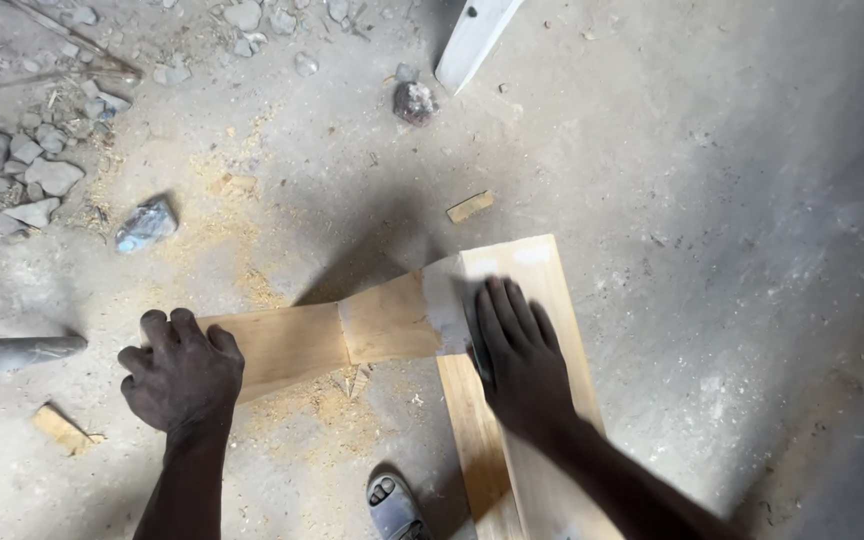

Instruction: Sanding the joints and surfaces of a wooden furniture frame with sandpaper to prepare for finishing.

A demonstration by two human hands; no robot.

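At the near edge, between the two forearms, the toe of a sandal (393,505) pokes into view on the concrete floor (732,200). Just right of it a pale plank (542,470) runs from the near edge away toward the middle of the scene, lying flat on the floor. A second, shorter board (322,340) crosses its far end and reaches out to the left, so the two make an L shape; a joint line shows about midway along this board, and sawdust (352,400) is scattered on the floor under and near it.

The right hand (520,365) lies palm down on the plank where the two pieces meet, fingers stretched out flat and pointing away. It presses on a thin grey sheet, probably sandpaper (447,305), though the blur there makes this hard to tell; the hand is open and flat, not wrapped around anything. The left hand (180,375) sits at the left end of the crossing board, fingers curled over its end in a closed grip.

Left of that hand a small wood offcut (60,428) lies on the floor, and a grey pipe (12,353) enters from the left edge. Farther away, another small wood chip (470,206) rests just beyond the plank. At the far left is a spread of stones (32,170), with a single dark rock (414,101) near the far middle and a white board (477,35) leaning in from the far edge.
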